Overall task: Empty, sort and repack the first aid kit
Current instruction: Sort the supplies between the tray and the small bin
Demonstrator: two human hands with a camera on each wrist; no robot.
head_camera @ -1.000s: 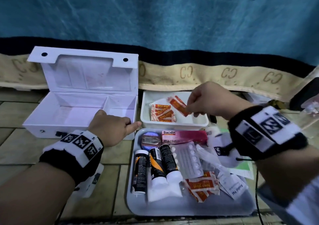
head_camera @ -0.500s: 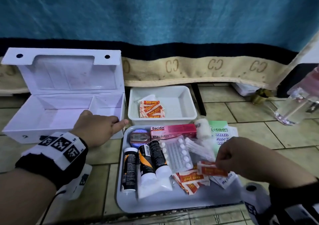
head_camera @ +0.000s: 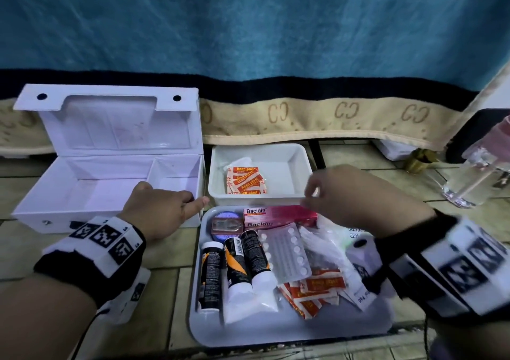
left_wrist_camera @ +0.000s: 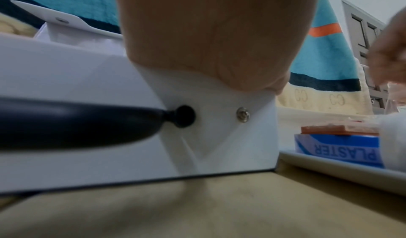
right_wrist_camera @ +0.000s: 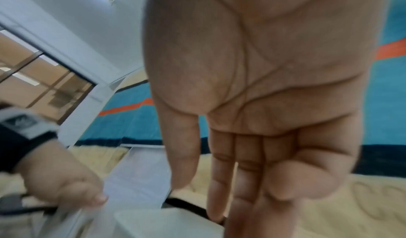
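Note:
The white first aid box (head_camera: 105,191) stands open and empty at the left. My left hand (head_camera: 190,201) grips its front right corner, fingers curled over the rim; in the left wrist view the palm (left_wrist_camera: 208,33) lies on the box (left_wrist_camera: 87,85). My right hand (head_camera: 311,196) hovers, blurred, over the front edge of the small white bin (head_camera: 289,163), which holds orange plaster strips (head_camera: 245,180). The right wrist view shows its fingers (right_wrist_camera: 219,181) straight and the palm bare. The grey tray (head_camera: 276,332) holds a Bacidin carton (head_camera: 276,214), three tubes (head_camera: 237,263), a blister pack (head_camera: 287,252) and more plasters (head_camera: 317,285).
A tape roll (head_camera: 361,252) and an alcohol pad (head_camera: 361,299) lie under my right wrist. A clear glass jar (head_camera: 480,177) stands at the far right on the tiled floor. A teal and beige blanket (head_camera: 331,122) hangs behind everything.
My right hand pinched a plaster strip on the tray, then moved up to the bin's front edge; its palm now shows bare. The left hand stayed on the box.

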